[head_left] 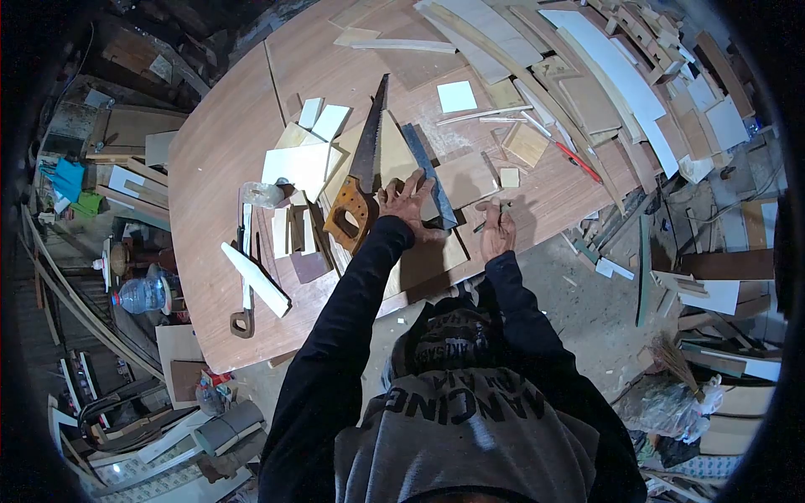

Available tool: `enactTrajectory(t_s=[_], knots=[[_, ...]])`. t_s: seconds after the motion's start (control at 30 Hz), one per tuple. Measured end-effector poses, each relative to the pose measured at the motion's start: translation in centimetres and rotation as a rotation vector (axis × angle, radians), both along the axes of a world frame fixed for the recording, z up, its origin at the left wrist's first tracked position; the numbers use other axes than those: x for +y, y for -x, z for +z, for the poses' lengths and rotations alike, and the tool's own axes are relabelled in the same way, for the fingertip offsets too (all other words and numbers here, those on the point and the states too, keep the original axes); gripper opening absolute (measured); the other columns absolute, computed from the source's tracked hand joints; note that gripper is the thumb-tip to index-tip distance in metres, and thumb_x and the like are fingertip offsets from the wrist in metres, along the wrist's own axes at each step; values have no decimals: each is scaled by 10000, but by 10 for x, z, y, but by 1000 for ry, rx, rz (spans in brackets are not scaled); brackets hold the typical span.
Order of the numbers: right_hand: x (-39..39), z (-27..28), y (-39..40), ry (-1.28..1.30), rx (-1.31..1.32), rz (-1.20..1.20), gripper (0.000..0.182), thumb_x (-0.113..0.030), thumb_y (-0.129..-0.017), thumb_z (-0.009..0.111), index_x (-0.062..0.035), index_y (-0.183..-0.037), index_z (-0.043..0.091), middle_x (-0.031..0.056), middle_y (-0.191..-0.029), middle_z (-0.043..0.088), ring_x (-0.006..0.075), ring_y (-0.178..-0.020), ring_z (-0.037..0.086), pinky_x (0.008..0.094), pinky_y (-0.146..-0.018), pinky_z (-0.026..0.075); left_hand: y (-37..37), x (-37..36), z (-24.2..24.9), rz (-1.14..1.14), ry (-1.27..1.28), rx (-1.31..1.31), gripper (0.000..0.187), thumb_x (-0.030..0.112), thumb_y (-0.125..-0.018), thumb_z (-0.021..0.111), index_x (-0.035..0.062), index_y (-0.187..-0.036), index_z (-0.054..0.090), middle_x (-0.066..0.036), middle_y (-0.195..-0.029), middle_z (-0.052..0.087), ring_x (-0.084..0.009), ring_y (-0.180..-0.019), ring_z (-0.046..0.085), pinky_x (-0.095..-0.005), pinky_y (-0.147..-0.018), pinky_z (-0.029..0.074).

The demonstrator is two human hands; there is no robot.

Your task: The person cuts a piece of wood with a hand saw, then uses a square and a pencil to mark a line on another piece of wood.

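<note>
My left hand (406, 204) lies with fingers spread on a light wooden board (397, 151) and the lower part of a blue-grey straight strip (429, 172). Just left of it rests a handsaw (362, 159), its wooden handle toward me and its blade pointing away. My right hand (497, 230) is at the table's near side, right of the strip, with its fingers closed around a thin dark pencil-like tool (480, 226). A small square wood piece (509, 177) lies just beyond my right hand.
The wooden table (218, 168) holds white and pale offcuts (298, 166), a second saw (242, 323), a white pointed piece (257, 281), a clear bottle (262, 194) and a red tool (579, 161). Long strips (616, 84) are piled at the right.
</note>
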State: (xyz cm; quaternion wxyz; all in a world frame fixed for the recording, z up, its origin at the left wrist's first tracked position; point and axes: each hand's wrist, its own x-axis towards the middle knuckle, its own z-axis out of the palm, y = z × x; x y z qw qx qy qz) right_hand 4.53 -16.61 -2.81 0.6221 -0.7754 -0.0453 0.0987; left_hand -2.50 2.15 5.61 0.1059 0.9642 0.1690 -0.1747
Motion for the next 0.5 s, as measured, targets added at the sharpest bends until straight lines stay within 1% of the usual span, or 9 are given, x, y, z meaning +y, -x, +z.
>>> enactTrajectory(t_s=[0.07, 0.1, 0.17, 0.2, 0.27, 0.3, 0.4, 0.43, 0.5], knots=[[-1, -6, -7, 177, 109, 90, 546, -460, -959, 507, 69, -885, 617, 251, -852, 624, 274, -724, 598, 394, -652, 446, -1, 0, 2, -11, -4, 22, 1216, 693, -491, 783, 275, -1498, 245, -24, -1577, 144, -493, -1373, 196, -644, -1114, 161], [1, 5, -8, 176, 108, 90, 546, -460, -959, 507, 69, -885, 617, 251, -852, 624, 274, -724, 598, 394, -652, 446, -1, 0, 4, -24, -8, 46, 1219, 706, -510, 771, 275, -1508, 220, -41, -1585, 129, -513, -1373, 187, -629, -1122, 166], [11, 37, -6, 52, 33, 176, 388, -332, -941, 576, 47, -931, 656, 218, -910, 639, 253, -776, 615, 363, -674, 470, -3, 0, 7, -23, -9, 64, 1221, 704, -510, 773, 279, -1509, 215, -41, -1584, 129, -507, -1375, 187, -628, -1123, 165], [21, 36, -3, 51, 33, 178, 388, -332, -941, 576, 47, -931, 656, 218, -910, 639, 253, -776, 615, 363, -674, 470, -3, 0, 8, -20, -10, 85, 1222, 702, -510, 774, 284, -1510, 210, -40, -1584, 128, -501, -1377, 187, -627, -1124, 163], [37, 35, -2, -258, -170, 98, 216, -180, -904, 605, 10, -976, 678, 186, -966, 650, 250, -780, 620, 338, -712, 490, -1, 1, 3, -15, -3, 50, 1206, 678, -508, 785, 280, -1503, 232, -29, -1577, 136, -484, -1381, 186, -645, -1117, 149], [38, 35, -5, -174, -202, 145, 183, -90, -869, 603, -39, -1019, 696, 159, -987, 661, 239, -825, 634, 302, -739, 503, 0, 1, 3, -12, 5, 15, 1190, 655, -506, 795, 275, -1495, 253, -18, -1571, 144, -467, -1385, 184, -664, -1110, 135], [50, 39, -8, -94, -167, 163, 182, -105, -869, 617, -58, -1023, 702, 152, -1004, 663, 230, -881, 644, 288, -775, 508, -1, 0, 3, -17, -33, 46, 1235, 696, -484, 790, 281, -1503, 229, -31, -1575, 140, -473, -1388, 182, -634, -1122, 159], [52, 42, -8, -88, -180, 177, 186, -112, -876, 617, -52, -1031, 700, 142, -1004, 665, 234, -913, 647, 289, -803, 507, -1, -1, 3, -16, -32, 47, 1235, 696, -484, 790, 281, -1503, 229, -31, -1575, 140, -473, -1388, 182, -634, -1122, 159], [56, 48, -10, -81, -192, 185, 185, -116, -877, 620, -49, -1030, 701, 140, -1007, 667, 234, -917, 647, 289, -809, 504, -1, -1, 4, -14, -52, 47, 1242, 679, -475, 806, 277, -1500, 232, -22, -1572, 146, -470, -1386, 187, -635, -1120, 167]])
